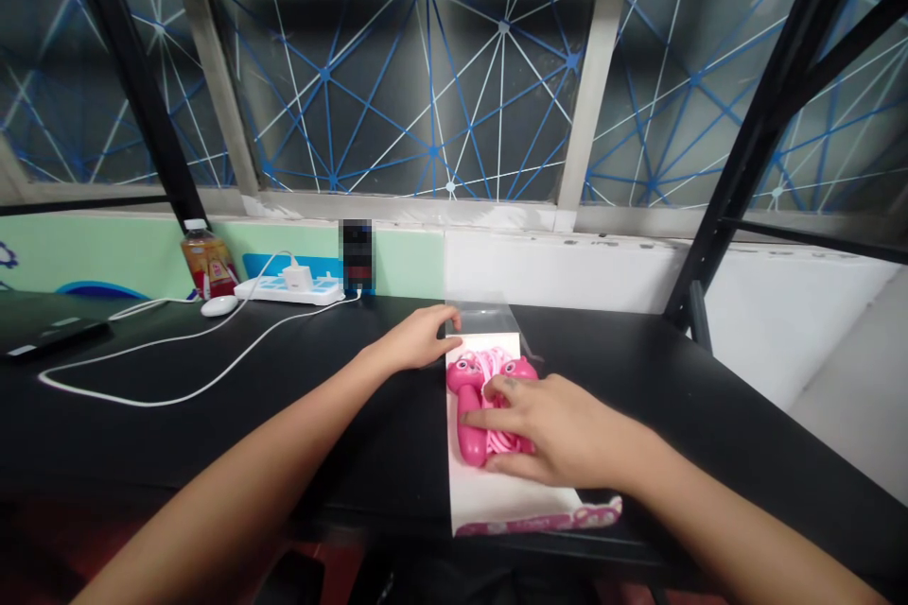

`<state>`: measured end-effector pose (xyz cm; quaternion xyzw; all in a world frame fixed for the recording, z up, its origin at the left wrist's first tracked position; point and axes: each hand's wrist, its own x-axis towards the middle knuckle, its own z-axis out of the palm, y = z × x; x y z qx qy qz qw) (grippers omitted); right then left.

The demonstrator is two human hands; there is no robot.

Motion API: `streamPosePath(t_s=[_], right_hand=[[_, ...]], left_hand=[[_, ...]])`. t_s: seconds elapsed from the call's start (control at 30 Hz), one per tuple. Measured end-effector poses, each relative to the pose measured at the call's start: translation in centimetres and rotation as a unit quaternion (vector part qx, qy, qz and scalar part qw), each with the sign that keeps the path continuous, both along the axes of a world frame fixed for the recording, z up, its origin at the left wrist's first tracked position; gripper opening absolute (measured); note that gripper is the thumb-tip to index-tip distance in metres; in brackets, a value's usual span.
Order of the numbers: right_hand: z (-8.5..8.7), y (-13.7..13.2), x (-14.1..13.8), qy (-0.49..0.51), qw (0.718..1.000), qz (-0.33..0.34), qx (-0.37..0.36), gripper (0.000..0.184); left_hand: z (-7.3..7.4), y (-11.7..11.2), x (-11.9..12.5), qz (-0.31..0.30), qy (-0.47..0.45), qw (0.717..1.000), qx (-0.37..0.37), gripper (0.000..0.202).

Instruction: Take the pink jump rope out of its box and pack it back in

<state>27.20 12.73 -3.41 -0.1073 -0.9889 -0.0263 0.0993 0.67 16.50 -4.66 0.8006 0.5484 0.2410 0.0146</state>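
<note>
A pink jump rope (pixel 469 430) with animal-head handles and a bundled pale pink cord lies on a white card (pixel 489 496) with a purple printed front edge. My right hand (pixel 550 425) rests over the rope, its fingers closed across the handles and cord and hiding part of them. At the card's far left corner is my left hand (pixel 422 337), thumb on the card and fingers curved with a gap between. Its fingertips reach over a clear plastic sleeve (pixel 489 318) lying behind the card.
Along the wall stand a bottle (pixel 207 255), a white power strip (pixel 319 290) with a plugged-in charger, and a phone-like dark object (pixel 357 255). A white cable (pixel 177 402) loops across the black table (pixel 340 435). Black metal posts rise at both sides.
</note>
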Motion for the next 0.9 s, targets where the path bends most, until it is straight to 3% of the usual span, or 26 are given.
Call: streamPosePath(t_s=[0.1,0.3,0.57,0.63,0.77,0.9], right_hand=[[-0.5,0.4,-0.2,0.012,0.999,-0.028,0.009,0.043],[-1.2,1.7,-0.4,-0.004,0.994,-0.096,0.044,0.042],[-1.0,3.5,-1.2,0.004,0.984,-0.140,0.109,0.035],[-0.9,3.1,-1.0,0.016,0.991,-0.102,0.089,0.035],[-1.0,1.1,-0.3,0.008,0.995,0.059,-0.084,0.045],[-1.2,-0.2,-0.2,0.002,0.989,0.068,-0.129,0.053]], left_hand=[[-0.2,0.1,0.1,0.010,-0.032,0.999,-0.011,0.021],[0.3,-0.5,0.3,-0.045,-0.045,0.996,-0.065,0.023],[0.8,-2.0,1.8,-0.082,-0.001,0.996,-0.024,0.027],[0.6,-1.9,1.8,-0.079,0.000,0.997,-0.009,0.026],[0.2,-1.6,1.7,-0.065,0.001,0.998,0.019,0.031],[0.0,-1.5,1.8,-0.058,0.002,0.998,0.017,0.034]])
